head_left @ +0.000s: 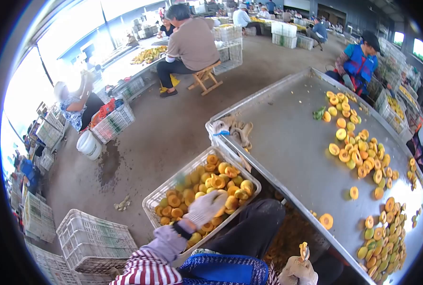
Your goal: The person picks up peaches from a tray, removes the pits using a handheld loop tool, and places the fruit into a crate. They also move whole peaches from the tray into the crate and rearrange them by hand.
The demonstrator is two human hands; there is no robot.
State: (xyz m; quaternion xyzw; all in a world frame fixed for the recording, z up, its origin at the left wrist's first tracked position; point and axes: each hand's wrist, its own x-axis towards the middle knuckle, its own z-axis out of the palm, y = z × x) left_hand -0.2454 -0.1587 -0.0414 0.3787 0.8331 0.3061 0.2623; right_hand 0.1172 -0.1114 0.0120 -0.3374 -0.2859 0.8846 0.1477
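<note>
My left hand [204,209], in a pale glove, is down in a white plastic crate [155,198] heaped with cut orange-yellow apricots [217,181]. Its fingers curl round an apricot at the top of the heap. My right hand [298,271], also gloved, is low in the view beside my knee. It is closed round a small tool [304,251] whose metal tip points up, with an orange bit of fruit on it. The tool's handle is hidden in the glove.
A raised-rim metal table [287,137] stands to my right, with apricot halves [382,242] in piles and a cloth glove [242,133] on its corner. Stacked crates [95,240] are at left, a white bucket [89,145] beyond. A person in a blue vest [361,64] sits across the table.
</note>
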